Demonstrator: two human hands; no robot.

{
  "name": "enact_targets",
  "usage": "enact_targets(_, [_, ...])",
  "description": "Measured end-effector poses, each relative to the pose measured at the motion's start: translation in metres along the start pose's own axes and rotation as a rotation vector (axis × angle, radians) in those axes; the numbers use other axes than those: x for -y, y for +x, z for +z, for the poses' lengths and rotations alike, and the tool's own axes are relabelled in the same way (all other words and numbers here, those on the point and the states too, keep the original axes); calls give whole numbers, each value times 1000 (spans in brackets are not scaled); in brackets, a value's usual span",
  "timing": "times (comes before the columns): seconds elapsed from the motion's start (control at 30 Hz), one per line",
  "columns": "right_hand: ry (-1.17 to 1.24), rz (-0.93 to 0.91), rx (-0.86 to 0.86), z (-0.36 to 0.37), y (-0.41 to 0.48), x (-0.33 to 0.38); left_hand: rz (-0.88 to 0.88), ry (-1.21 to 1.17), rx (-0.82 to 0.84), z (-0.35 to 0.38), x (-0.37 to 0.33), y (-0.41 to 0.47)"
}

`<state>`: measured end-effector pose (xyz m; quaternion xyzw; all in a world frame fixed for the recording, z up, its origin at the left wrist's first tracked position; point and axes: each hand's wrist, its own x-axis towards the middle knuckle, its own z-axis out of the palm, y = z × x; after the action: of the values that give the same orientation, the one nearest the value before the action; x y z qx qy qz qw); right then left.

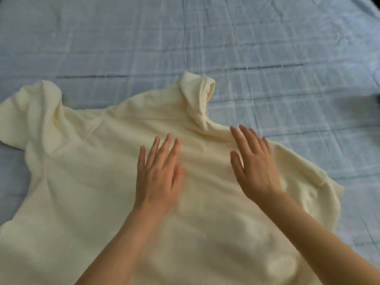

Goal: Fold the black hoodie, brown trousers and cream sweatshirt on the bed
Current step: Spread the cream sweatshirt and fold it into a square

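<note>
The cream sweatshirt point(98, 161) lies spread across the near part of the bed point(267, 38), its body reaching the near edge and its high collar point(198, 95) pointing toward the far side, slightly crumpled and standing up. One sleeve is bunched near the bed's left edge; the right shoulder trails off toward the right edge with some rumpling. Both hands rest over the chest of the garment, palms down, and neither one grips anything. The left hand point(159, 175) has its fingers extended and held close together, lying flat on the fabric at the middle of the chest. The right hand point(255, 167) sits just beside it, nearer the collar's base, fingers likewise straight and only slightly spread, thumb set apart; whether its palm presses fully on the cloth or hovers just above it cannot be told, since the picture is blurred there. The bed is covered with a pale blue checked sheet, creased in places. A dark shape point(368, 108) shows at the right edge, too blurred to identify.
</note>
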<state>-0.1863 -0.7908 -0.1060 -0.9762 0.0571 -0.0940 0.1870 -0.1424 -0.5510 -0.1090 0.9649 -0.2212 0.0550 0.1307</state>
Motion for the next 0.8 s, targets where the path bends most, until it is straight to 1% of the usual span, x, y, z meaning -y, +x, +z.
enact_targets(0.03, [-25,20,25,9,11,4,-28,25,32,5,9,9])
enact_targets(0.1, [-119,74,159,29,24,9,-71,54,112,24,20,13])
enact_targets(0.13, [-171,98,222,39,25,9,-73,65,126,34,25,11])
enact_targets(0.2, [-217,124,271,47,25,7,-61,72,97,48,32,9])
enact_targets(0.27, [-169,109,287,37,31,8,-43,71,58,54,37,8])
enact_targets(0.3, [-59,130,277,26,42,12,-39,68,46,55,38,8])
enact_targets(0.33, [130,194,223,14,58,19,-37,65,43,56,39,8])
enact_targets(0.4, [523,370,53,-6,105,33,-41,65,50,57,38,9])
enact_targets(0.43, [636,433,19,-12,133,41,-41,67,47,57,38,9])
enact_targets(0.47, [724,494,62,-16,160,50,-39,64,40,57,39,9])
enact_targets(0.53, [854,646,217,-16,195,66,-44,37,30,57,40,9])
enact_targets(0.57, [915,679,257,-13,202,71,-51,19,32,57,40,10])
enact_targets(0.63, [946,628,197,-10,200,78,-67,-33,43,52,40,12])
enact_targets(0.7, [955,480,92,-17,182,81,-84,-131,35,43,37,16])
enact_targets(0.73, [954,391,53,-24,171,83,-104,-222,15,39,35,19])
enact_targets(0.8, [895,188,12,-35,137,88,-212,-530,-84,20,34,9])
